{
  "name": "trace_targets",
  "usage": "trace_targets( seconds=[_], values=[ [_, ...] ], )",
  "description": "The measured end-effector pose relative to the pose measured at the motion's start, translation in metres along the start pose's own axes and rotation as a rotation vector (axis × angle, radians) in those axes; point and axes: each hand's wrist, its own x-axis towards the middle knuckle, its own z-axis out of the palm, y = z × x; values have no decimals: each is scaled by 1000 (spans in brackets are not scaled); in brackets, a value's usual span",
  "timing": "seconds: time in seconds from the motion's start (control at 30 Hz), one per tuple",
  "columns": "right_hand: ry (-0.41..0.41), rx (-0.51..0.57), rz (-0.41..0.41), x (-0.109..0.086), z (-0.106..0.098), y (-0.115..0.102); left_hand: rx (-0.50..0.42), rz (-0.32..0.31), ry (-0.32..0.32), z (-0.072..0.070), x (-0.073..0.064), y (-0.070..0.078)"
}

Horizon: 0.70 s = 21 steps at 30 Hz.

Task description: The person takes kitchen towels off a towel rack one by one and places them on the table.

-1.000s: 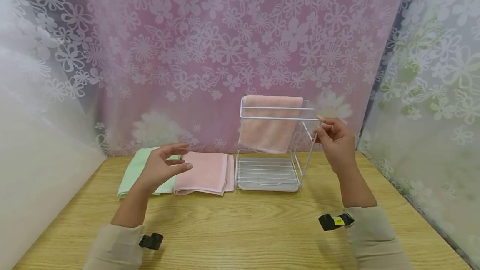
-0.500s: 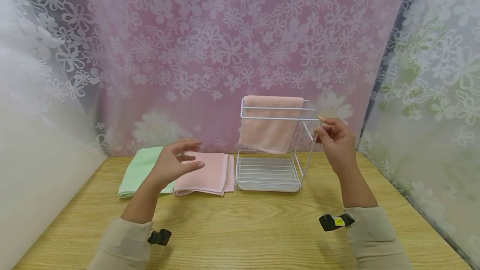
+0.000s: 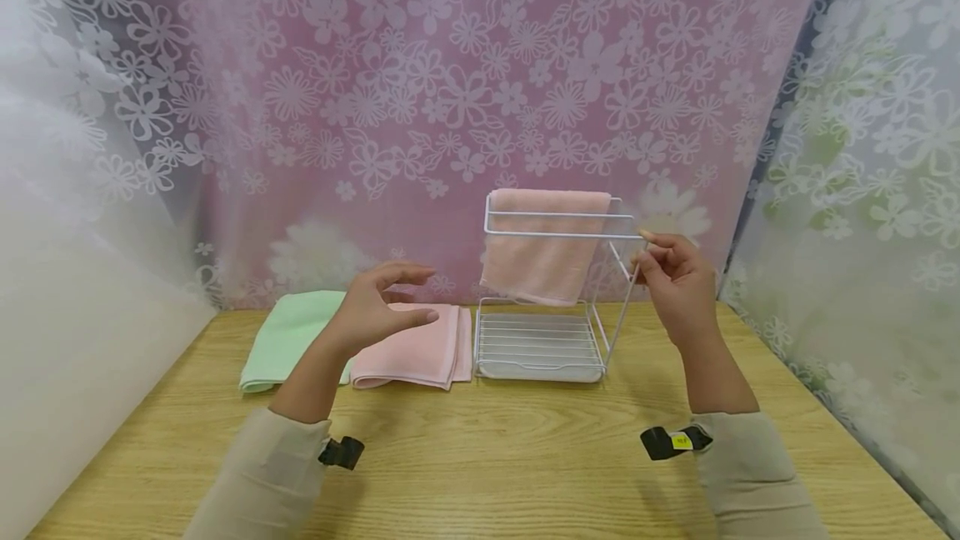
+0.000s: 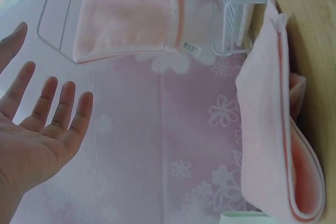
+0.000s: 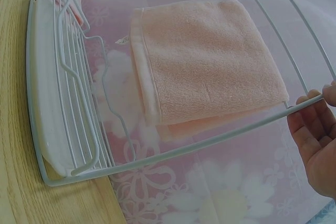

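A white wire rack (image 3: 558, 235) with a shallow tray (image 3: 536, 374) in its base stands right of centre on the table. Over its back top bar hangs a pink towel (image 3: 543, 261), with a small tag showing in the left wrist view. My right hand (image 3: 684, 290) pinches the rack's upper right corner; the right wrist view has its fingers and thumb round the white wire. Above a folded pink towel (image 3: 416, 348) is my left hand (image 3: 378, 307), fingers spread apart from the thumb and nothing between them. The left palm (image 4: 31, 153) faces the rack's side.
A folded green towel (image 3: 296, 336) lies left of the pink one, partly behind my left forearm. The wooden table (image 3: 495, 457) meets a pink flowered curtain (image 3: 390, 148) at the back. Pale curtain panels stand at both sides. Each wrist wears a black camera.
My left hand has moved right and slightly up, from beside the green towel to above the folded pink one, towards the rack. My right hand keeps its hold on the rack.
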Motion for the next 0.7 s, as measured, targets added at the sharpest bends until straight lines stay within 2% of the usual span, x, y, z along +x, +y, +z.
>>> trace_targets(
  seconds=[0.23, 0.5, 0.7],
  values=[
    [4, 45, 20, 0, 0, 0, 20, -2, 4, 7, 14, 10],
    [6, 71, 23, 1, 0, -1, 52, 91, -3, 14, 26, 20],
    [5, 61, 25, 1, 0, 0, 46, 106, -2, 16, 35, 25]
  ],
)
